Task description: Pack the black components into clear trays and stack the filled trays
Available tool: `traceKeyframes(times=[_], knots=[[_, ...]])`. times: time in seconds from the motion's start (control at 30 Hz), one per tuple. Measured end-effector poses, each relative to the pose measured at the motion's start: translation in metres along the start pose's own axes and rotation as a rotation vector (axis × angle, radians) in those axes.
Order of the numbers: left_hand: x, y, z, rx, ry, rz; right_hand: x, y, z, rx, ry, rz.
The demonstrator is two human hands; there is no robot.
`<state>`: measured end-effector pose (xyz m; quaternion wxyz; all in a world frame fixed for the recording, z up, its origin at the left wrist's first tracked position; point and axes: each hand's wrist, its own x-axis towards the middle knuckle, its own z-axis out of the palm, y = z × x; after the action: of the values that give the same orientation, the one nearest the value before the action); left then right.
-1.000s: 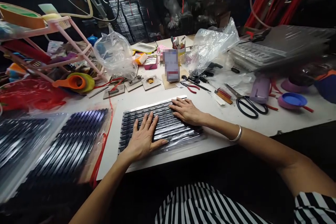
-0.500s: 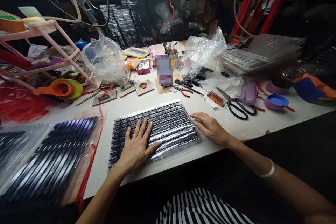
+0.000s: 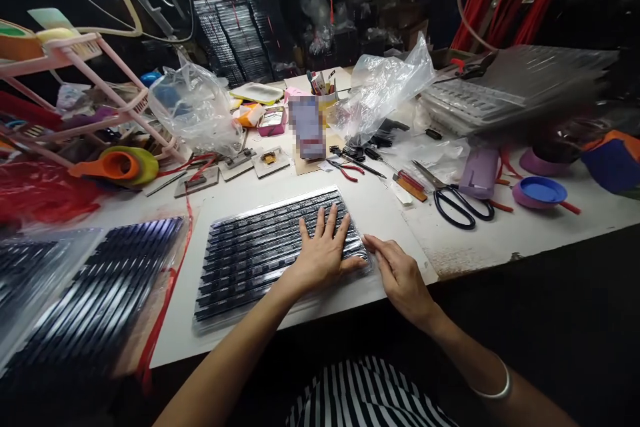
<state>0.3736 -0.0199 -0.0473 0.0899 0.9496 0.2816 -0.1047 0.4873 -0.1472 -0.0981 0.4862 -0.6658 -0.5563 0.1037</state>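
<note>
A clear plastic tray (image 3: pixel 203 327) lies on the white table, filled with rows of narrow black strips (image 3: pixel 250 257). My left hand (image 3: pixel 323 253) rests flat over the right part of the rows, its fingers spread. At the tray's right edge, my right hand (image 3: pixel 403 280) has thumb and fingers pinched together on the clear rim. What exactly lies between those fingertips is partly hidden. To the left is a second set of black strips (image 3: pixel 107 287), with a red ribbon (image 3: pixel 165 313) running beside it.
Scissors (image 3: pixel 453 203), red-handled pliers (image 3: pixel 347 170) and a screwdriver (image 3: pixel 410 183) lie beyond my right hand. A pink rack (image 3: pixel 120 100) and a plastic bag (image 3: pixel 197 110) stand back left. Clear trays (image 3: pixel 470 110) are stacked at the right. The table's front edge runs close to me.
My left hand has slid rightward across the strips, staying spread. My right hand has come nearer and its fingers have closed at the tray's right edge. The view has shifted slightly.
</note>
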Motion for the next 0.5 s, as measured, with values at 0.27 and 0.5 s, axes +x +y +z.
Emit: traceKeyframes(times=[0.27,0.5], knots=[[0.001,0.015,-0.002,0.037,-0.019,-0.071,-0.002,0.004,0.002,0.058,0.045,-0.031],[-0.008,-0.005,0.006,-0.019,0.098,0.007,-0.011,-0.007,-0.006,0.074,-0.002,0.036]])
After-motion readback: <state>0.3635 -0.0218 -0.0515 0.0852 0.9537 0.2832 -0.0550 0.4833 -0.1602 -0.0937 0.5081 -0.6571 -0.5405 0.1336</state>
